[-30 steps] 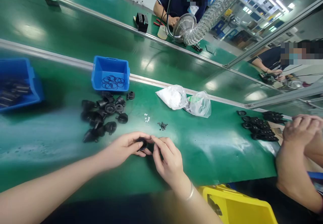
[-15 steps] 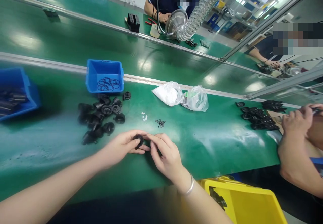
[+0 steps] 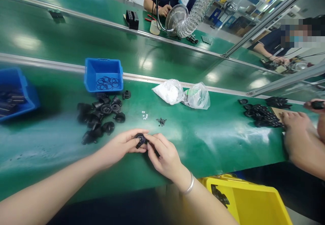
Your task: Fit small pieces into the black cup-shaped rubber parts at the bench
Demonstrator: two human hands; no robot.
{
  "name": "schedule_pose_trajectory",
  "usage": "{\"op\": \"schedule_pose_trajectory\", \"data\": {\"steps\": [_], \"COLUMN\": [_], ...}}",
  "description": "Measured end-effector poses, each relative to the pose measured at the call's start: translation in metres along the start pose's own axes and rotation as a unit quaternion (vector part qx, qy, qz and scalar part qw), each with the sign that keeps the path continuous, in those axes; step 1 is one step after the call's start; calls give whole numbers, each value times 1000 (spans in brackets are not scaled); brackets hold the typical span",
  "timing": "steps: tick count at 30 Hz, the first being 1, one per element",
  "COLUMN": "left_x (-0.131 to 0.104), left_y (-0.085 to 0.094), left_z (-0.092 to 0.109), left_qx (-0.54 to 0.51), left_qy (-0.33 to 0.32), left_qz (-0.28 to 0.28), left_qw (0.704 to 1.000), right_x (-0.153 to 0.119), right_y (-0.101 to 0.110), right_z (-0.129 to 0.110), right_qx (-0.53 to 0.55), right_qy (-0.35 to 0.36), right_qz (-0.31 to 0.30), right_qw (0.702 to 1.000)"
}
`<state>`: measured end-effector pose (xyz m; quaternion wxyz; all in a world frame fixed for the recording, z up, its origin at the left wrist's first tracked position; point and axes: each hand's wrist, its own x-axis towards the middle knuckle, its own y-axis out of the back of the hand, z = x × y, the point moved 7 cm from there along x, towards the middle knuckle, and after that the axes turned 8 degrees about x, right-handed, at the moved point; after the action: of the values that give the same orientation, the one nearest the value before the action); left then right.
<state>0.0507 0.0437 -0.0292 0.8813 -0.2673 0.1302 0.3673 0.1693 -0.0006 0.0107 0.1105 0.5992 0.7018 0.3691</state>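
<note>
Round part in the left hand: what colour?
The round part in the left hand is black; it shows best in the head view.

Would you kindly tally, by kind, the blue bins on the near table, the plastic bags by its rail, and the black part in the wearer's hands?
Blue bins: 2
Plastic bags: 2
Black part in hand: 1
Total: 5

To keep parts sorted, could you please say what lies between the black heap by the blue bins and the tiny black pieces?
In the head view, a few small white pieces lie there.
</note>
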Motion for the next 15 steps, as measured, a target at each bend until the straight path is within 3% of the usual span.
{"op": "schedule_pose_trajectory", "data": {"steps": [7,12,15], "left_x": [1,3,3], "left_y": [-1,1,0], "left_z": [1,-4,-3], "left_qx": [38,41,40], "left_qy": [-13,-19,-40], "left_qz": [-4,25,10], "left_qw": [999,999,998], "right_x": [0,1,0], "right_y": [-2,-6,-6], "right_z": [-1,-1,0], "right_qx": [19,18,15], "right_qy": [4,6,-2], "right_qz": [-10,-24,-20], "right_qw": [1000,1000,1000]}}
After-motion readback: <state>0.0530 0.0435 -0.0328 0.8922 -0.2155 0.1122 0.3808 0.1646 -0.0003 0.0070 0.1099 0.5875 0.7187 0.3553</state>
